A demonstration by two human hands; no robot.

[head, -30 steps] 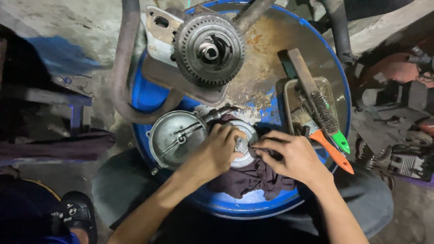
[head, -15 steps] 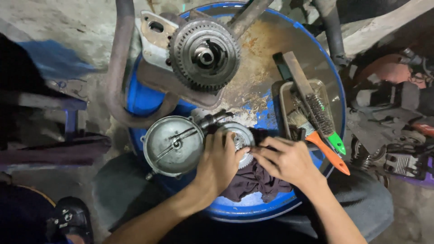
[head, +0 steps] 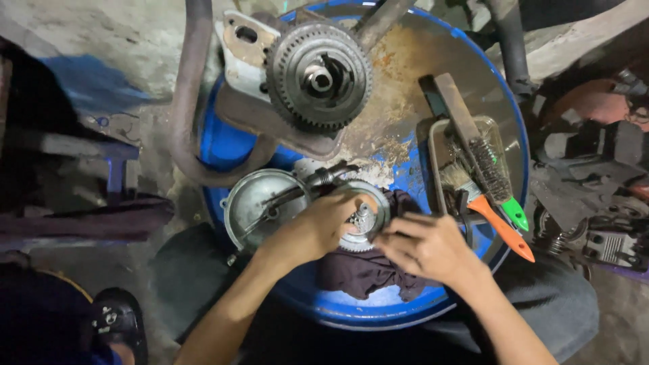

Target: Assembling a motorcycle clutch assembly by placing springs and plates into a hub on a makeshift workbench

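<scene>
My left hand (head: 318, 226) is wrapped over a round toothed metal part (head: 365, 217) that rests on a dark cloth (head: 368, 270) on top of a blue drum (head: 378, 311). My right hand (head: 426, 245) grips the same part from the right, fingers pinched at its edge beside the small central hub. A round silver metal cover (head: 260, 206) lies just left of my left hand, touching the toothed part's side.
A large toothed gear assembly (head: 318, 74) on a bracket sits at the drum's far side, by a curved pipe (head: 189, 122). A wire brush (head: 483, 159) and an orange-handled paintbrush (head: 490, 220) lie in a clear container (head: 500, 145) at right. Engine parts (head: 602, 203) crowd the floor at right.
The view has shifted slightly. Both hands stay on the toothed part; my right hand's fingers have moved closer to its edge and hub.
</scene>
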